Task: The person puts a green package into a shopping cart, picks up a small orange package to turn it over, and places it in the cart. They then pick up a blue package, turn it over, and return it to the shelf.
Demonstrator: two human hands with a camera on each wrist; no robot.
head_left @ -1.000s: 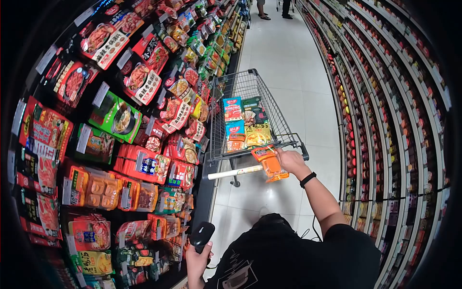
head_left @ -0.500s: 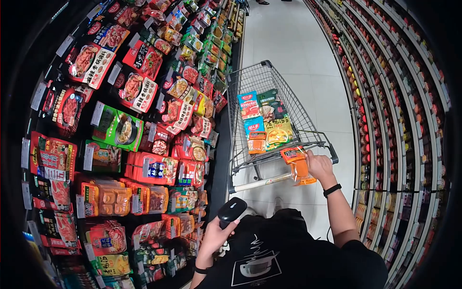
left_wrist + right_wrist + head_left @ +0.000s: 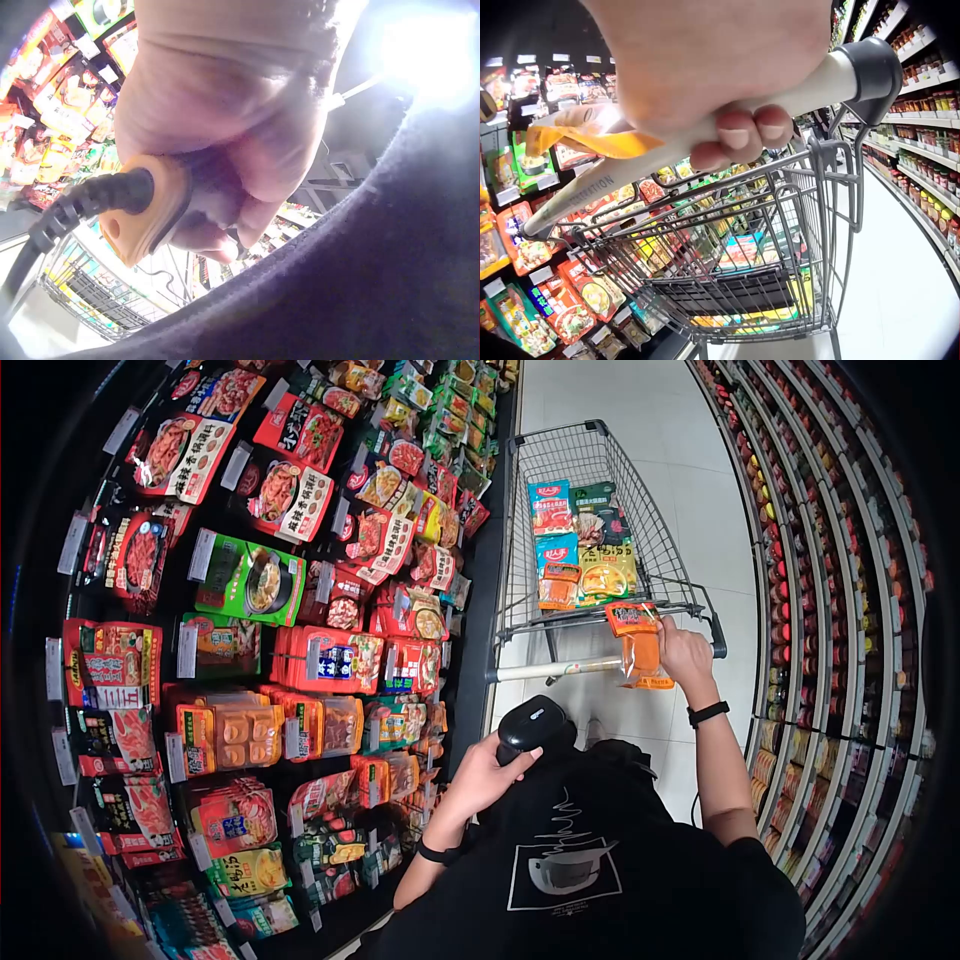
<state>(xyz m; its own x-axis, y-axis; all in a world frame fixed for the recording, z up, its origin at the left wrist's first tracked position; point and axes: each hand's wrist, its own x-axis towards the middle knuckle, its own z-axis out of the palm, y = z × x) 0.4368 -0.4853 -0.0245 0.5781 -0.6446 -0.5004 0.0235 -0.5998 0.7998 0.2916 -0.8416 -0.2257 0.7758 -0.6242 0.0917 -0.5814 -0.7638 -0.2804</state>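
Observation:
In the head view my left hand (image 3: 483,778) grips a black barcode scanner (image 3: 532,725) in front of my shirt. The left wrist view shows the scanner's yellow-edged handle end (image 3: 142,202) coming out of that fist, with a ribbed cable (image 3: 71,206) running off it. My right hand (image 3: 685,653) holds the pale shopping cart handle (image 3: 560,670) near its right end, along with an orange, clear-windowed food packet (image 3: 640,650). Curled fingers (image 3: 735,129) wrap the bar in the right wrist view, where part of the packet (image 3: 592,142) sticks out beside them.
Several seasoning packets (image 3: 605,572) lie inside the wire cart (image 3: 655,540). Shelves of hanging packets (image 3: 325,660) line the left side, close to the cart. Along the right run long shelves of jars (image 3: 800,580). Pale floor tiles (image 3: 620,390) stretch ahead between them.
My left hand has brought the scanner up and rightward, closer to the cart handle. In the head view the cart sits higher and farther right. My right hand keeps hold of handle and packet.

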